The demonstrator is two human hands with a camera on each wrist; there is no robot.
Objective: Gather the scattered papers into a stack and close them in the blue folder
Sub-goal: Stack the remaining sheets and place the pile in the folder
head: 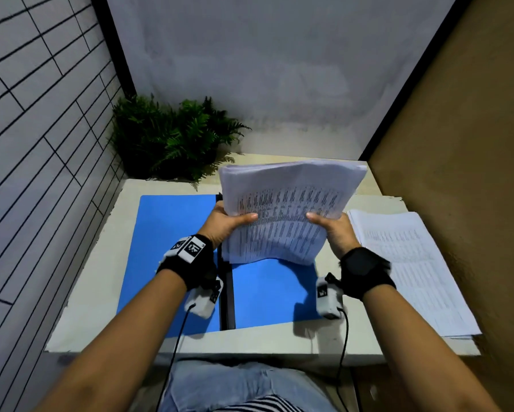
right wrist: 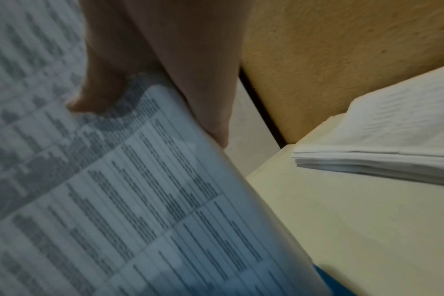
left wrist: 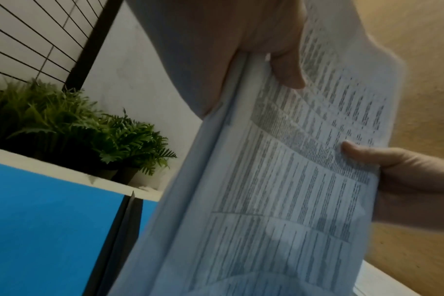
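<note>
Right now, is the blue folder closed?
No, the folder lies open flat on the desk, with both hands holding the stack above it.

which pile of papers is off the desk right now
The stack of papers held upright over the blue folder, gripped by the left hand and right hand. The other pile of papers lies flat on the desk's right side.

You had a bright blue folder [head: 172,248] with a black spine on the cream table [head: 95,307] — white papers [head: 282,212] printed in grey columns, a green fern [head: 172,138] behind.
</note>
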